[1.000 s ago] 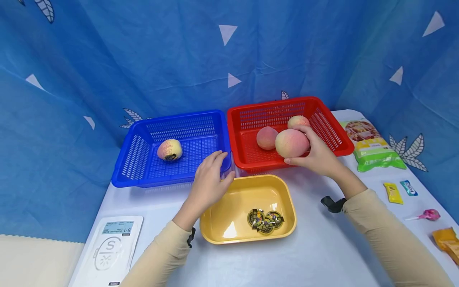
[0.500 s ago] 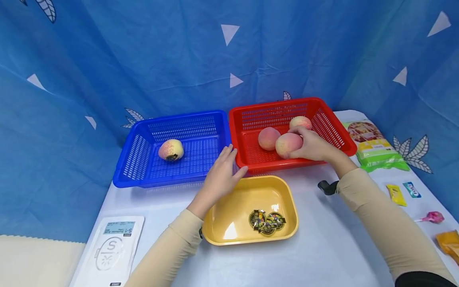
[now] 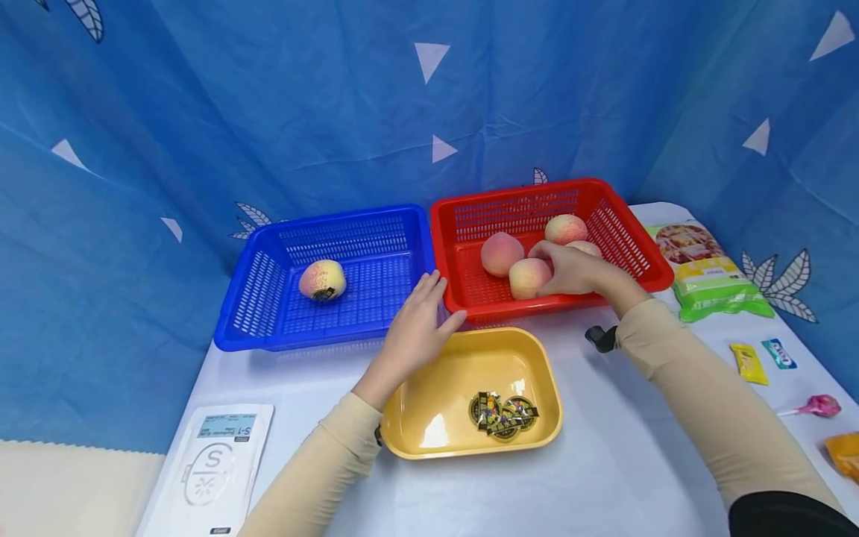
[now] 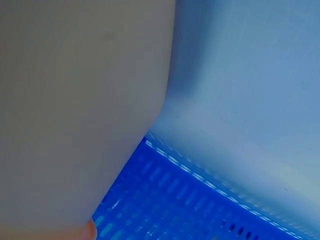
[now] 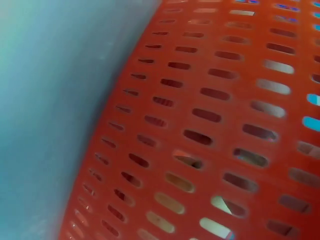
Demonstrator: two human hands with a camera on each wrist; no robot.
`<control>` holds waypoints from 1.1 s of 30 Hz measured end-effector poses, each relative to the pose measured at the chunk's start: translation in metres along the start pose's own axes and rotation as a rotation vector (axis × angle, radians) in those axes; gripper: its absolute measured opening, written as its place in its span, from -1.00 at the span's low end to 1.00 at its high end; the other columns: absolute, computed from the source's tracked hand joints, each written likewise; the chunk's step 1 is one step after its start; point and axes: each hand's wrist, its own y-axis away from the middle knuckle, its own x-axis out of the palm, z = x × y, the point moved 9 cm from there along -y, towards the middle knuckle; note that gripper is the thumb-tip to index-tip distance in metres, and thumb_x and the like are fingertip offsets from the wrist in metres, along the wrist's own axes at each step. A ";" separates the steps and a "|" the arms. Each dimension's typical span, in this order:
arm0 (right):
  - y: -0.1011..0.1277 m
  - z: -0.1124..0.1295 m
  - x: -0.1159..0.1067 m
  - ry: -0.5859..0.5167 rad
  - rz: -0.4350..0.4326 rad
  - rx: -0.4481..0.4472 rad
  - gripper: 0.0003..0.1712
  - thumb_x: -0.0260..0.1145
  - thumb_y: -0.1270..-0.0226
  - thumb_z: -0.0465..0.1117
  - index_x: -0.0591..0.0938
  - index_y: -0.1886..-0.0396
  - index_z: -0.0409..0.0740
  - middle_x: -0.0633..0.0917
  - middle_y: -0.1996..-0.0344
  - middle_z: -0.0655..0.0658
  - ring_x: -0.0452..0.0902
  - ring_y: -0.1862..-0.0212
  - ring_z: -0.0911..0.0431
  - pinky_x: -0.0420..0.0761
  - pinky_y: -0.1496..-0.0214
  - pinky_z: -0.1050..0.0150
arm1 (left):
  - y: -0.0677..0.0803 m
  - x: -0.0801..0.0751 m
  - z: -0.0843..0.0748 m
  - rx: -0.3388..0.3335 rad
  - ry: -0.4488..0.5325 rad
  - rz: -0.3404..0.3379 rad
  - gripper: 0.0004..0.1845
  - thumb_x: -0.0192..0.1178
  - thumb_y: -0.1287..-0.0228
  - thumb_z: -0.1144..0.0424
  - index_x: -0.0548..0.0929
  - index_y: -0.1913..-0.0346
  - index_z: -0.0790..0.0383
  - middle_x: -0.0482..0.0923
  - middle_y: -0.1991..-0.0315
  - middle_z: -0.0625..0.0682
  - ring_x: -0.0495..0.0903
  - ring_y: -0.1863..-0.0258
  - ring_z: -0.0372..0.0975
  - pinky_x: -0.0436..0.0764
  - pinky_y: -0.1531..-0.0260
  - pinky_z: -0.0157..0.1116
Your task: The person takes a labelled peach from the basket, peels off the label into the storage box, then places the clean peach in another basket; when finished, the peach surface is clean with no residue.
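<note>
In the head view, my right hand (image 3: 567, 268) is down in the red basket (image 3: 483, 313), thumb and fingers round a yellow-pink peach (image 3: 529, 279). A pinker peach (image 3: 501, 254) lies just left of it. Behind the hand are another peach (image 3: 566, 228) and a partly covered peach (image 3: 584, 247). My left hand (image 3: 417, 332) lies with fingers extended at the neighbouring corners of the red basket and the blue basket (image 3: 268, 339), holding nothing. In the blue one sits a peach (image 3: 323, 280) with a dark sticker. The right wrist view shows only the red basket's slotted wall (image 5: 210, 115).
A yellow tray (image 3: 429, 447) with dark round stickers (image 3: 502, 415) stands in front of the baskets. At left lies a white pouch (image 3: 211, 466). Along the right are a green food bag (image 3: 718, 276), a yellow packet (image 3: 749, 364), a small teal packet (image 3: 779, 354) and a pink lollipop (image 3: 822, 406).
My right hand has lowered a peach from above the red basket into it, and another peach now shows behind the hand. The left hand has shifted right, from the blue basket's corner towards the red one.
</note>
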 end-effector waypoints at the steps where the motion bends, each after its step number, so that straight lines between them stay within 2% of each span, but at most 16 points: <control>1: -0.001 0.000 0.001 0.006 0.005 0.000 -0.30 0.55 -0.06 -0.07 0.46 -0.20 -0.04 0.60 -0.10 -0.18 0.46 -0.13 -0.08 0.55 -0.23 -0.12 | 0.000 0.000 0.000 0.000 0.002 0.000 -0.25 0.14 -0.42 -0.10 0.27 -0.49 0.28 0.12 -0.57 0.11 0.03 -0.59 -0.08 0.16 -0.52 -0.05; 6: 0.000 0.003 0.001 0.046 0.005 0.003 -0.25 0.53 -0.11 -0.03 0.48 -0.31 -0.04 0.62 -0.12 -0.17 0.47 -0.12 -0.08 0.56 -0.21 -0.11 | 0.000 0.000 0.001 -0.001 0.011 0.009 -0.24 0.15 -0.41 -0.09 0.26 -0.50 0.28 0.12 -0.57 0.11 0.03 -0.59 -0.07 0.16 -0.52 -0.04; 10: 0.005 0.011 -0.006 0.069 -0.054 -0.001 -0.20 0.51 -0.13 0.08 0.47 -0.35 -0.04 0.61 -0.17 -0.19 0.48 -0.14 -0.12 0.55 -0.22 -0.17 | 0.002 -0.001 0.002 -0.010 0.055 0.032 -0.29 0.17 -0.42 -0.02 0.28 -0.49 0.24 0.13 -0.57 0.09 0.01 -0.59 -0.09 0.15 -0.51 -0.02; 14: 0.010 0.025 -0.016 0.040 -0.153 -0.054 -0.25 0.41 -0.24 0.16 0.46 -0.35 -0.03 0.58 -0.24 -0.21 0.46 -0.25 -0.15 0.42 -0.31 -0.27 | 0.006 -0.008 0.004 -0.004 0.128 0.035 -0.33 0.20 -0.40 0.05 0.31 -0.49 0.18 0.14 -0.56 0.04 -0.01 -0.60 -0.13 0.13 -0.52 0.00; 19: 0.015 0.051 -0.017 -0.074 -0.238 -0.177 -0.37 0.36 -0.34 0.03 0.48 -0.34 -0.05 0.58 -0.23 -0.16 0.46 -0.26 -0.12 0.43 -0.33 -0.22 | 0.021 -0.026 0.012 0.000 0.154 0.025 -0.30 0.20 -0.39 0.01 0.28 -0.51 0.12 0.08 -0.59 0.01 -0.06 -0.61 -0.12 0.09 -0.52 0.06; 23: 0.017 0.076 -0.011 -0.163 -0.258 -0.280 -0.43 0.36 -0.35 -0.07 0.48 -0.32 -0.04 0.60 -0.16 -0.14 0.52 -0.14 -0.05 0.61 -0.19 -0.09 | 0.040 -0.051 0.033 -0.039 0.144 -0.028 -0.30 0.20 -0.39 0.00 0.27 -0.51 0.11 0.04 -0.60 0.00 -0.08 -0.61 -0.06 0.10 -0.51 0.12; 26: 0.017 0.095 -0.003 -0.161 -0.232 -0.308 -0.41 0.36 -0.35 -0.04 0.45 -0.34 0.03 0.61 -0.13 -0.12 0.55 -0.07 -0.01 0.67 -0.09 -0.02 | 0.055 -0.074 0.056 -0.081 0.129 -0.089 -0.27 0.23 -0.37 0.03 0.26 -0.51 0.15 0.04 -0.59 0.04 -0.05 -0.61 -0.01 0.10 -0.50 0.16; 29: 0.014 0.115 0.006 -0.130 -0.198 -0.330 -0.36 0.36 -0.35 -0.01 0.41 -0.37 0.04 0.59 -0.16 -0.09 0.53 -0.08 -0.01 0.65 -0.11 0.00 | 0.069 -0.096 0.082 -0.137 0.110 -0.143 -0.22 0.26 -0.35 0.05 0.21 -0.53 0.18 0.01 -0.60 0.10 -0.07 -0.60 0.04 0.07 -0.50 0.19; 33: 0.005 0.141 0.016 -0.081 -0.171 -0.374 -0.34 0.35 -0.35 0.00 0.40 -0.39 0.03 0.55 -0.22 -0.06 0.49 -0.20 0.00 0.60 -0.22 0.00 | 0.085 -0.120 0.117 -0.238 0.076 -0.197 -0.15 0.24 -0.36 0.01 0.09 -0.57 0.22 -0.10 -0.62 0.16 -0.19 -0.61 0.10 0.00 -0.47 0.28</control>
